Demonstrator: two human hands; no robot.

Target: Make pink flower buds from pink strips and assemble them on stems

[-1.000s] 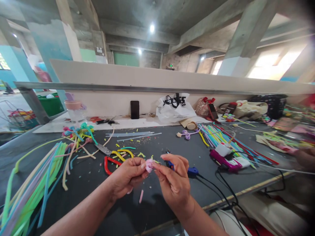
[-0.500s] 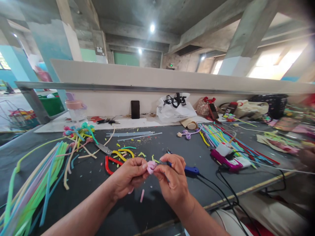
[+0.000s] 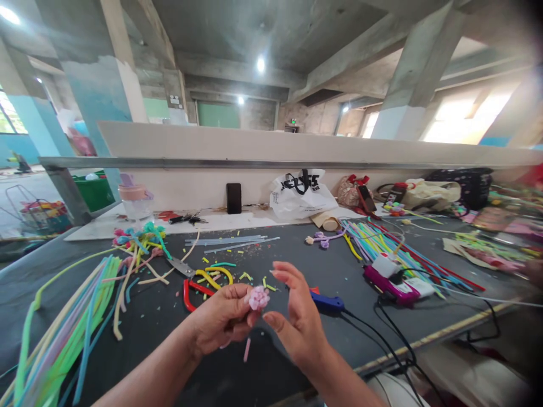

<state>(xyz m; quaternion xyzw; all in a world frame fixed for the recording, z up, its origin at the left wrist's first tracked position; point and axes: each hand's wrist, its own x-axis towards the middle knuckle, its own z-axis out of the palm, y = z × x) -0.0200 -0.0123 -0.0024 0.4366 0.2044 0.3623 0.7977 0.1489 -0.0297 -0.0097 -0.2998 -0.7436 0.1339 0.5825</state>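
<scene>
My left hand pinches a small pink flower between thumb and fingers, its clustered petals facing up. A pink strip shows below that hand; whether it joins the flower I cannot tell. Just right of the flower, my right hand is raised with thumb and fingers apart and nothing in it. Behind the right hand lies a blue-handled corded tool, its front end hidden. Scissors with red and yellow handles lie beyond my left hand.
Long coloured strips lie at left, more strips at right. A purple power strip with cables stands right. At the back are a phone, a white bag and a cup. Cut scraps litter the dark table.
My right hand has let go of the pink flower, and its fingers have spread. The flower, still in my left hand, now shows its petals more fully. The view has tilted slightly upward.
</scene>
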